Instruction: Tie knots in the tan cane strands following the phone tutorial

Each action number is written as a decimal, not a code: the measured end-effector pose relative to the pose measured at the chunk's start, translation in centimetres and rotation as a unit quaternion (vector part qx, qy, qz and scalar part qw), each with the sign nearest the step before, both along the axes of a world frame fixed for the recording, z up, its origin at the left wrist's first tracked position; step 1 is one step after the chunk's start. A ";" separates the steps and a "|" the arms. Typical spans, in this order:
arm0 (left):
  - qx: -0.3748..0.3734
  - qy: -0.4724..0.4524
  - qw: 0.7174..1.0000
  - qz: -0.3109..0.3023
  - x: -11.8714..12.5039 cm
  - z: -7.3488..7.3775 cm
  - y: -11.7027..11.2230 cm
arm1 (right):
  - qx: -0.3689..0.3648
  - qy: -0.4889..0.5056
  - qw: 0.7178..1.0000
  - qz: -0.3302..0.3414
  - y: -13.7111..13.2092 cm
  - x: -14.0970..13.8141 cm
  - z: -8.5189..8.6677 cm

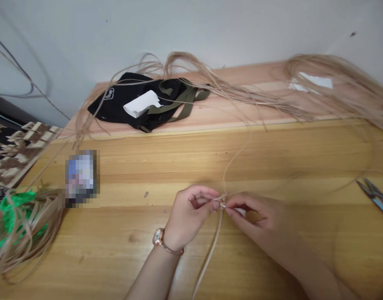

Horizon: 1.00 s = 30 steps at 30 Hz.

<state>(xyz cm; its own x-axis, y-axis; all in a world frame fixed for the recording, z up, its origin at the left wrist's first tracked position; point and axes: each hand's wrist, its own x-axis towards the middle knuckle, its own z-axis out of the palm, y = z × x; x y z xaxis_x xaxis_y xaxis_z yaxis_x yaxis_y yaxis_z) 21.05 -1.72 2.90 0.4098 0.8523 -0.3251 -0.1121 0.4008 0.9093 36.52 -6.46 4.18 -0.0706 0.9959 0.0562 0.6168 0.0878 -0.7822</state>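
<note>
Over the middle of the wooden table point(116, 233), my left hand point(188, 216) pinches a pale cane strand point(210, 250) between thumb and fingers. A watch point(158, 236) is on that wrist. My right hand point(263, 221), slightly blurred, pinches at the same spot, its fingertips nearly meeting the left ones. Between them is a small crossing or knot point(223, 204) of strands, partly hidden by the fingers. From it one thick length drops toward the near edge, and a thin strand point(236, 155) curves away toward the back. Something small and white shows behind my right fingers.
Shears point(375, 193) with blue handles lie at the right. Along the back are a black bag point(116, 106), a white paper roll point(139, 105) and loose strand bundles point(186, 62). A coiled bundle point(50, 221) with green wrapping and a pixelated object point(81, 177) are at left.
</note>
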 end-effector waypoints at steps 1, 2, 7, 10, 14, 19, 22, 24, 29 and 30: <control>0.000 0.002 1.000 0.000 0.0 0.0 0.0 | 0.001 0.007 1.000 0.000 0.0 0.0 0.1; -0.001 0.005 1.000 0.000 0.0 0.0 0.0 | 0.005 0.016 1.000 -0.001 0.0 0.0 0.1; -0.003 0.005 1.000 0.002 0.0 0.0 0.1 | 0.030 0.042 0.999 -0.001 0.0 0.0 0.3; -0.011 0.001 1.000 0.010 0.1 0.0 0.1 | 0.005 0.032 0.999 -0.021 -0.1 0.0 0.2; -0.012 -0.007 1.000 0.010 0.1 0.0 0.0 | -0.028 0.045 0.998 -0.043 -0.2 0.0 0.0; -0.012 -0.010 1.000 0.006 0.0 -0.1 0.0 | -0.053 0.047 0.997 -0.040 0.0 0.0 0.0; -0.011 -0.010 1.000 0.002 0.0 -0.1 -0.1 | -0.039 0.025 0.998 -0.037 0.1 0.0 0.1; -0.012 -0.009 1.000 -0.003 0.0 -0.1 -0.1 | -0.010 0.002 1.000 -0.022 0.1 0.0 0.2; -0.005 0.002 1.000 0.000 0.1 -0.1 -0.1 | 0.006 -0.026 0.999 -0.025 0.0 -0.2 0.0; -0.002 0.005 1.000 0.000 0.2 -0.1 -0.2 | -0.003 -0.024 0.999 -0.037 0.0 -0.2 -0.1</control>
<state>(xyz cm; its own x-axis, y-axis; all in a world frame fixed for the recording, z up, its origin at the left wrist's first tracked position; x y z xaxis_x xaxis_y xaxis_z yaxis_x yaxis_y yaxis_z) 21.24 -1.89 2.79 0.4072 0.8507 -0.3325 -0.1030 0.4044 0.9087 36.28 -6.48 4.09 -0.0001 0.9989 0.0477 0.6579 0.0360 -0.7522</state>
